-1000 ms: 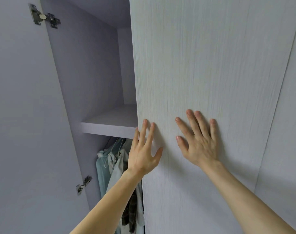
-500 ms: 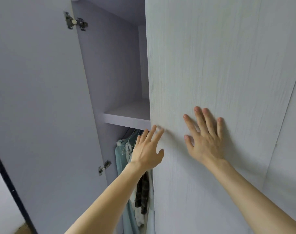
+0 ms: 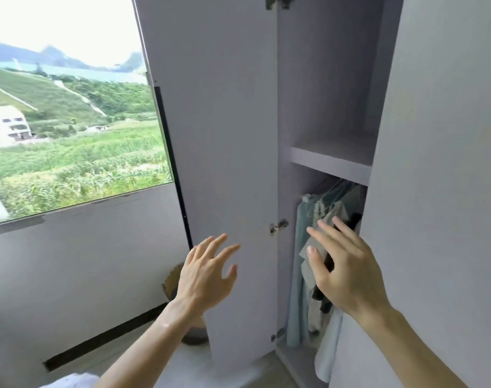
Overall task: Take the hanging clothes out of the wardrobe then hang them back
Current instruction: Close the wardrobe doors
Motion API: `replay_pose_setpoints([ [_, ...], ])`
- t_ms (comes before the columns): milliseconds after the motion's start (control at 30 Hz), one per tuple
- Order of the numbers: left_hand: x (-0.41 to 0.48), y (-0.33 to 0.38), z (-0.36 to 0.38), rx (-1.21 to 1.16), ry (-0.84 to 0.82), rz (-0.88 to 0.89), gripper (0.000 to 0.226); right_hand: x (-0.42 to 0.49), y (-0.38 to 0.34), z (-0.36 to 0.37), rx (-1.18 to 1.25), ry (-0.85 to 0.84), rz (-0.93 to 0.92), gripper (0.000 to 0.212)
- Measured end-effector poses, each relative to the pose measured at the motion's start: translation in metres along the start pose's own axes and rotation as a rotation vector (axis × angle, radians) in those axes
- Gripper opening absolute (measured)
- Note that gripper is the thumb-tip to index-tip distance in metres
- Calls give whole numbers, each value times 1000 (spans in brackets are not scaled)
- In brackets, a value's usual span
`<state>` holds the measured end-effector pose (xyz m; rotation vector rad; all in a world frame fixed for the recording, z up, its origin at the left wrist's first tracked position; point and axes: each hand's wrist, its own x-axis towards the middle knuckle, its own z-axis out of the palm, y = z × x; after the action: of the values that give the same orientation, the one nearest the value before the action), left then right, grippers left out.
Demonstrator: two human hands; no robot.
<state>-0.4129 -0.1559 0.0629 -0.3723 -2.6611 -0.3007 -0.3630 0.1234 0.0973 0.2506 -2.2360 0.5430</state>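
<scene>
In the head view, straight ahead, a pale lilac wardrobe (image 3: 322, 79) stands with its left door (image 3: 224, 135) swung wide and its right door (image 3: 440, 163) closed. Two metal hinges show on the open door's inner edge, one at the top (image 3: 279, 1) and one lower (image 3: 278, 226). Inside, a shelf (image 3: 331, 163) crosses the opening.

The hanging clothes (image 3: 297, 275) are in the compartment under that shelf, bunched in the narrow gap between the two doors. A pale green garment is leftmost, with grey-beige, dark and whitish pieces to its right. Hanger tops are blurred, and the rail is not clear.

The left hand (image 3: 206, 275) is raised in front of the open door's inner face, fingers spread and relaxed, holding nothing. Whether it touches the door can't be told.

The right hand (image 3: 348, 273) is raised in front of the gap and overlaps the clothes, fingers spread and slightly bent, gripping nothing. Contact with the fabric can't be told. The hands are apart, at about the same height.

Left of the wardrobe is a big window (image 3: 70, 121) with green fields and hills outside, and a white wall below it. A woven basket (image 3: 171, 280) sits on the floor, partly hidden behind the door and the left hand.
</scene>
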Motion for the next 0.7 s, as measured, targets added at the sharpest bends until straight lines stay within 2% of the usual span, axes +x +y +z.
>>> replay_pose_setpoints([
  [100, -22, -55, -24, 69, 1, -135, 48, -2, -36, 38, 112, -78, -13, 46],
  [200, -28, -99, -49, 104, 45, -195, 51, 5, -67, 75, 184, -157, -7, 48],
  [467, 22, -189, -68, 49, 76, -246, 52, 57, -121, 168, 186, -231, -71, 49],
  [567, 64, -219, -68, -64, 79, -224, 52, 88, -135, 206, 150, -221, -60, 52],
  [700, 125, -239, -73, -503, 76, -235, 51, 137, -153, 247, 128, -257, -18, 58],
])
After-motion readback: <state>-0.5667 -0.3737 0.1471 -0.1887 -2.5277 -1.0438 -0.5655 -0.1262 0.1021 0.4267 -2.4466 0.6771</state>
